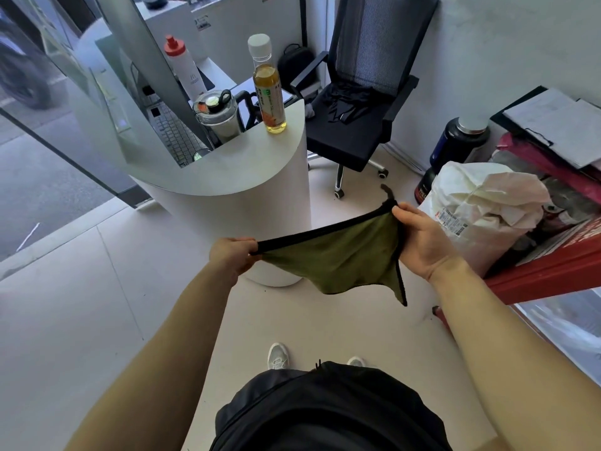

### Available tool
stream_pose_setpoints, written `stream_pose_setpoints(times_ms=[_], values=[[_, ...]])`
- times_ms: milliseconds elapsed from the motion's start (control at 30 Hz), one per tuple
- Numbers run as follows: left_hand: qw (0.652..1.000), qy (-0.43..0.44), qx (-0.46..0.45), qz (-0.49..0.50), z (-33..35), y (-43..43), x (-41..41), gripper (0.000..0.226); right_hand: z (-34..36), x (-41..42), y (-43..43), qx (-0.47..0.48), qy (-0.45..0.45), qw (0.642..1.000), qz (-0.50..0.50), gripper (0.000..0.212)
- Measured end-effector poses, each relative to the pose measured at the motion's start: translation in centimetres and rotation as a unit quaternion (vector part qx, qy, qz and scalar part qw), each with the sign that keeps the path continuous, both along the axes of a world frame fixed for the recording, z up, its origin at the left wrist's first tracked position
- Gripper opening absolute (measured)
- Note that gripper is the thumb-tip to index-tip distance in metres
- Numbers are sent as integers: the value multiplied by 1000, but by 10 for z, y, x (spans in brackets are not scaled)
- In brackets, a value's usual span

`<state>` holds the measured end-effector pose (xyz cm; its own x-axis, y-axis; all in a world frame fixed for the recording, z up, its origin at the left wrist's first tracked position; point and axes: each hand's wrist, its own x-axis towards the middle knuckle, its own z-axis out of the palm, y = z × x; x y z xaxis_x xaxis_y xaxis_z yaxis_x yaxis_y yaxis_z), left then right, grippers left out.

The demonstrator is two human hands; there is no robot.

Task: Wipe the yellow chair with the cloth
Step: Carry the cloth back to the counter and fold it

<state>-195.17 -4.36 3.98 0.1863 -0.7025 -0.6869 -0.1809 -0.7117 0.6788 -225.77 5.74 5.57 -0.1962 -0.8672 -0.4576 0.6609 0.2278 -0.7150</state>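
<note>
Both hands, left [232, 255] and right [419, 242], pinch the cloth [335, 258] stretched before the tabletop [227, 167], probably to fold it for wiping.

**A pale, daylit office corner**

Beyond the left hand [232, 255] stands a rounded white surface [227, 170]. A black mesh office chair [361, 102] sits past the right hand [422, 242], against a white wall [504, 43]. The floor [81, 304] is pale tile; glass panels [48, 92] rise far left.

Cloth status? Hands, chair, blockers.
Left hand and right hand both pinching green cloth, stretched between them. No yellow chair in view; only black office chair. Nothing obstructing.
</note>
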Motion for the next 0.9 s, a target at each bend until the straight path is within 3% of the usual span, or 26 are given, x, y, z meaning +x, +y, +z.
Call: stream_pose_setpoints(times_ms=[100,233,300,400,500,600,733,833,900], values=[[989,-134,-63,5,-7,-1,-3,13,2,15,-1,-20,-47,998,29,11],[978,-164,-65,-110,2,8,-9,19,-5,20,-4,-24,-65,998,2,10],[991,-64,-28,-118,9,15,-11,27,-10,15,-7,-12,-61,998,-28,7],[982,187,21,-12,22,17,-5,27,-13,2,-12,4,-25,997,-67,9],[964,264,18,-39,26,14,6,22,-12,-8,-15,23,-2,997,-70,14],[976,169,-41,-130,24,12,11,31,-4,-10,-15,46,0,998,-51,18],[973,-12,-174,-154,25,10,10,12,7,-6,-16,55,34,998,-28,20],[941,-143,-238,-190,22,7,8,10,2,-2,-21,93,135,984,-68,9],[946,-171,-220,-167,21,8,-1,12,-7,6,-24,144,194,965,-100,6]])
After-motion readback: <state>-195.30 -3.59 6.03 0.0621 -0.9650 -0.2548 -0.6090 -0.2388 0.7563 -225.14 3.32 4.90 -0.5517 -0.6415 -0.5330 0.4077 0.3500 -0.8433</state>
